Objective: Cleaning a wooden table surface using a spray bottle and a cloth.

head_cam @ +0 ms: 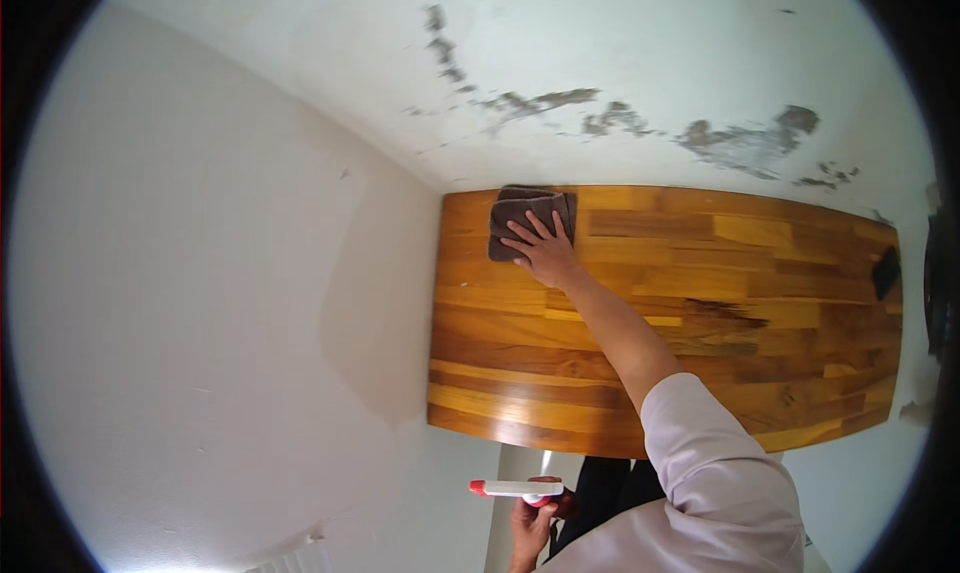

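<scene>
My right hand (pixel 546 254) lies flat with spread fingers on a folded dark brown cloth (pixel 517 211). The cloth rests on a glossy wooden countertop (pixel 660 280), up by its back edge and near the left corner. Down below the front edge, my left hand (pixel 531 526) grips a spray bottle with a white and red trigger head (pixel 521 488). The nozzle points left. Most of the bottle's body is hidden beneath its head and my fingers.
Walls meet the countertop at the left (pixel 225 235) and the back (pixel 637 48); the back wall has dark peeling patches (pixel 750 142). A small black object (pixel 886 273) sits at the right end. Dark stains (pixel 724 312) mark the wood right of my forearm.
</scene>
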`<act>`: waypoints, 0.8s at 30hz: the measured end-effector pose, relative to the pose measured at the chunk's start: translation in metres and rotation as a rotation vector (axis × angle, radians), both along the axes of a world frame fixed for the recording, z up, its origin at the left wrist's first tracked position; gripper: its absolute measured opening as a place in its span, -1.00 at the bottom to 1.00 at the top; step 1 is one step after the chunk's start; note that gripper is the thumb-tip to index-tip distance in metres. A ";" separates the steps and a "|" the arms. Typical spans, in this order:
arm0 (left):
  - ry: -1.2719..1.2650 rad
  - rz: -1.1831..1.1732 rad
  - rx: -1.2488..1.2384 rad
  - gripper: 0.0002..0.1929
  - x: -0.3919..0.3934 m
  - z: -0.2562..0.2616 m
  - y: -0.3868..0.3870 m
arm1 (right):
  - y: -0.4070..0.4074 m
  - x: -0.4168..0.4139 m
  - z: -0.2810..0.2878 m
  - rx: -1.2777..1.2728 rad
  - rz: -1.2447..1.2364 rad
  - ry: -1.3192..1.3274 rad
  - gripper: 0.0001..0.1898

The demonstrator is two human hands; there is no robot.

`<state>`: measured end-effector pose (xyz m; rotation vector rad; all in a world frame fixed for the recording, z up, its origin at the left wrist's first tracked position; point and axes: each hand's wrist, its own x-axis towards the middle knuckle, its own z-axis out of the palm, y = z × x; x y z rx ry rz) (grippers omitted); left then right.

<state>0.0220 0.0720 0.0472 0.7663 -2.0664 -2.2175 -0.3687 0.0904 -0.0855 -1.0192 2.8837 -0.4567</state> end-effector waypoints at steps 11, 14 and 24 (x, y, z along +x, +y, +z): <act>0.032 -0.304 0.182 -0.72 -0.020 0.013 0.149 | 0.359 0.046 -0.002 -0.007 -0.438 0.105 -0.56; -0.009 -0.438 0.287 -0.74 -0.019 0.016 0.190 | 0.464 0.070 -0.005 0.003 -0.601 0.150 -0.56; 0.031 -0.471 0.017 -0.61 -0.004 0.045 0.252 | 0.429 0.157 0.019 -0.003 -0.605 -0.008 -0.54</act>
